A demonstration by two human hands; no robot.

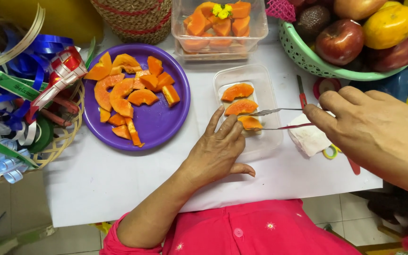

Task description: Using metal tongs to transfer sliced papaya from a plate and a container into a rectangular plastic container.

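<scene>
A clear plastic tray (269, 89) lies on the white table with three orange papaya slices (238, 91) in it. My right hand (374, 132) grips metal tongs (272, 118), whose tips close around the lowest slice (251, 123). My left hand (218, 151) rests flat on the tray's near left edge, fingertips touching the slices. To the left, a purple plate (159, 125) carries several more cut papaya pieces (128, 92).
A second clear box (260, 28) of papaya with a small yellow flower stands at the back. A green basket (308, 59) of fruit is at the right, ribbons in a wicker basket (67, 137) at the left, scissors (302, 94) and a folded tissue (308, 139) under my right hand.
</scene>
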